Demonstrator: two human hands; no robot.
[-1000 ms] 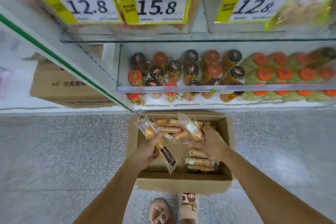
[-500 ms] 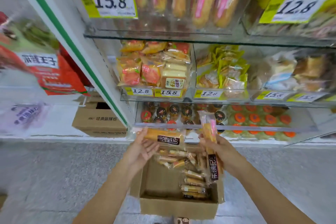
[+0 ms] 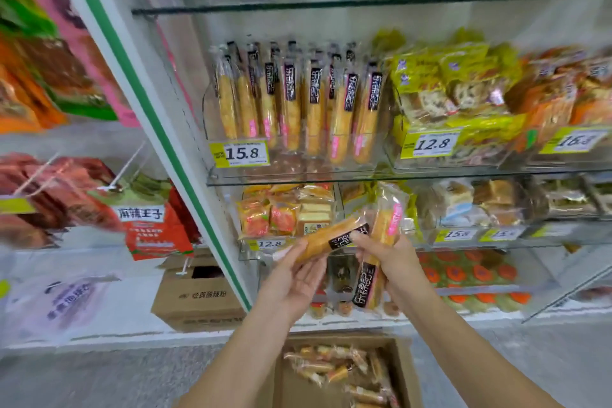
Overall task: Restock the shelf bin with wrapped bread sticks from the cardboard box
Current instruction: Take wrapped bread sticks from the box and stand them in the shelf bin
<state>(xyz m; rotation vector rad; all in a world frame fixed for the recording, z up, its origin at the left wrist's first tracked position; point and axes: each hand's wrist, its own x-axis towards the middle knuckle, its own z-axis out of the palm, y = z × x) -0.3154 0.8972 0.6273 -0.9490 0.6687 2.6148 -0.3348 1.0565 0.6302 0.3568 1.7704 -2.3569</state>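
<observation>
**Gold, black and pink on the shelf**

The wrapped bread sticks (image 3: 298,103) at the left end of the glass shelf (image 3: 298,175) are golden-yellow under clear film. Each has a black band lettered in white near the top and a pink patch low down. Their price tag (image 3: 239,153) is yellow and white with black digits. The packets (image 3: 440,76) beside them are yellow-green. The shelf upright (image 3: 172,129) is white with a green stripe. The cardboard box (image 3: 405,374) is plain brown, and the floor (image 3: 99,381) is grey and finely speckled.
</observation>
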